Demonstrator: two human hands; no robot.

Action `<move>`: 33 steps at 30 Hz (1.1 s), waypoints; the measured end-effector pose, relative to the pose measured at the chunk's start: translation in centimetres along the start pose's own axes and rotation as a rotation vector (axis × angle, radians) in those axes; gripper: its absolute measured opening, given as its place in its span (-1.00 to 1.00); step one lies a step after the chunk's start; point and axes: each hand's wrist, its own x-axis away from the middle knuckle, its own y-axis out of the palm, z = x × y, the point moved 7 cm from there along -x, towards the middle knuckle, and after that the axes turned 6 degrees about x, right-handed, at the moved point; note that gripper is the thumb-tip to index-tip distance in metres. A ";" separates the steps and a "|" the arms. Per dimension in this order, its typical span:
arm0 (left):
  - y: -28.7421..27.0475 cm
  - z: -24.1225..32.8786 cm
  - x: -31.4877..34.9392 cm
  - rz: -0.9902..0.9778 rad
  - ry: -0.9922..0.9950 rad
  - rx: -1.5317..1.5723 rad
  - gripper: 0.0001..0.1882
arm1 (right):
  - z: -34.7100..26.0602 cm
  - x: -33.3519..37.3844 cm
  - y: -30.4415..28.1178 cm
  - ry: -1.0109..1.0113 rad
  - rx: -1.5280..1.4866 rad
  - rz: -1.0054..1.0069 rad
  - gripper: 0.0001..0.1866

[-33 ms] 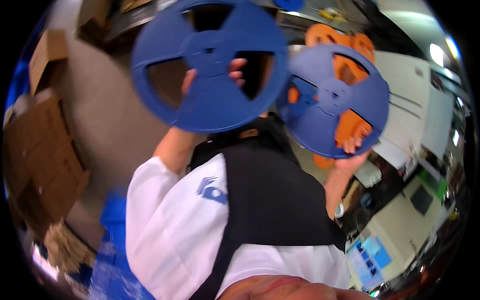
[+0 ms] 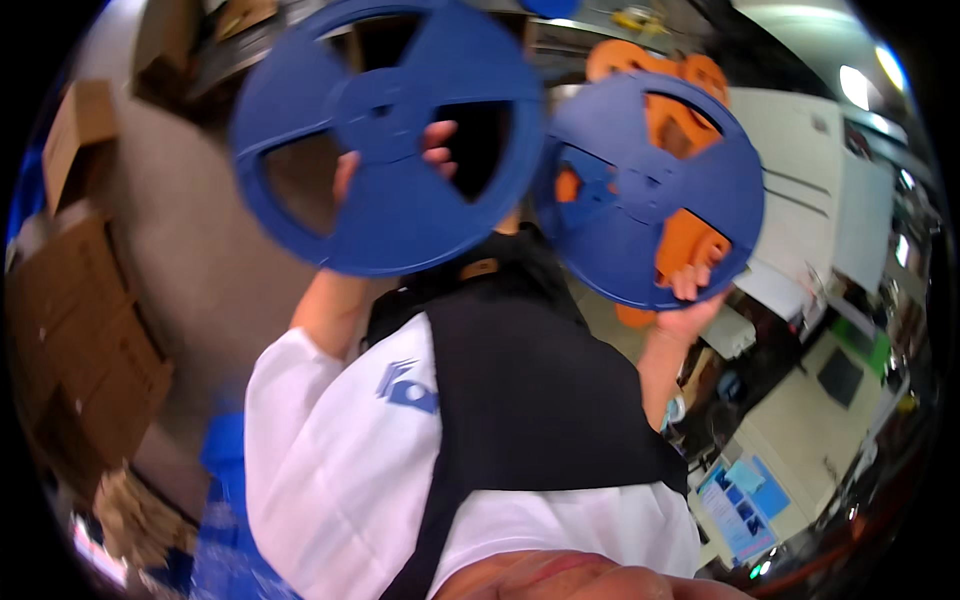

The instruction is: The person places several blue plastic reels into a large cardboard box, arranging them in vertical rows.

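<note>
Both of my hands hold up large blue plastic reels, each with a round hub and wide cut-outs. My left hand (image 2: 438,150) is behind the left reel (image 2: 385,225), thumb and fingertips showing through two cut-outs either side of the lower spoke. Its palm is hidden. My right hand (image 2: 690,300) grips the lower right rim of the right reel (image 2: 605,245), fingers curled over the edge into a cut-out. Orange reel-like pieces (image 2: 705,75) show behind this reel and through its openings. Whether my right hand also touches them I cannot tell.
Cardboard boxes (image 2: 95,340) stand at the left, with crumpled brown paper (image 2: 140,515) and blue plastic (image 2: 235,540) below them. White cabinets (image 2: 795,180) and a cream worktop (image 2: 790,430) with a coloured printed sheet (image 2: 738,510) are at the right. A metal bench edge runs along the top.
Both reels and the hands on them sit a little farther left in the picture, as does most of the background. The grips look the same.
</note>
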 end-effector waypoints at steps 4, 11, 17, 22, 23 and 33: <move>-0.4 1.5 1.3 -0.079 0.032 0.034 -0.11 | -0.2 0.3 1.0 -0.022 -0.155 -0.113 -0.57; 1.8 2.3 1.5 -0.201 0.019 -0.030 -0.11 | 0.9 0.4 1.7 0.029 -0.429 -0.220 -0.62; 0.9 3.2 1.4 -0.152 0.173 -0.207 -0.17 | 1.4 -0.3 3.4 0.082 -0.558 -0.217 -0.65; -0.7 3.0 0.4 -0.036 0.213 -0.328 -0.25 | 1.3 -0.5 4.8 0.147 -0.627 -0.285 -0.65; -1.0 2.0 -0.3 0.014 0.149 -0.313 -0.26 | 1.5 -0.4 5.4 0.169 -0.677 -0.303 -0.65; 4.6 -10.2 -4.9 -0.172 -0.281 -0.348 -0.02 | 1.2 -1.8 9.2 -0.430 0.673 0.097 -0.40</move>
